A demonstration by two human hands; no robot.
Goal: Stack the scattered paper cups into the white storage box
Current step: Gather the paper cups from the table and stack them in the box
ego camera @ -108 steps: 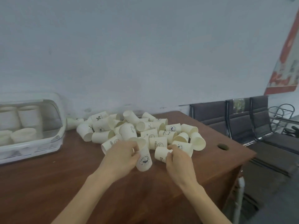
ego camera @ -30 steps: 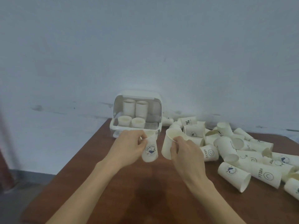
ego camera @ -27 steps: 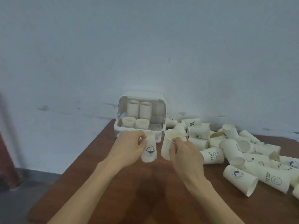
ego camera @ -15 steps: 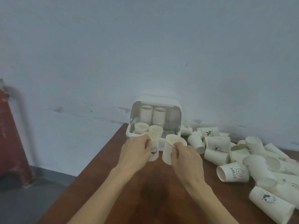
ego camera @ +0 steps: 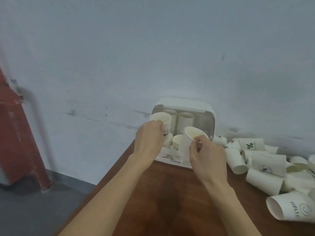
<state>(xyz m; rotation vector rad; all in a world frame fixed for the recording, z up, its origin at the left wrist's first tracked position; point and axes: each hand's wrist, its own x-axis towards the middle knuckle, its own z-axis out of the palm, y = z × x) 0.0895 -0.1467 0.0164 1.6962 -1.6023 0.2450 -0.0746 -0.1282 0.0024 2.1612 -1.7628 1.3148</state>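
The white storage box [ego camera: 203,106] stands open at the table's back edge against the wall, with two tall cup stacks [ego camera: 185,121] at its rear and short cups [ego camera: 177,141] in front. My left hand [ego camera: 149,142] grips a white paper cup [ego camera: 162,119] upright at the box's left opening. My right hand [ego camera: 207,156] pinches the rim of a second paper cup [ego camera: 188,142], tilted, just in front of the box. Several scattered paper cups [ego camera: 267,163] lie on their sides to the right.
The brown wooden table [ego camera: 170,201] ends at its left edge close to my left forearm. A pale wall rises right behind the box. A red pillar [ego camera: 15,133] and grey floor are at the far left.
Both hands have carried their cups forward to the box. The left cup has risen to the box's opening; the right cup is now at the box's front. My view has shifted left.
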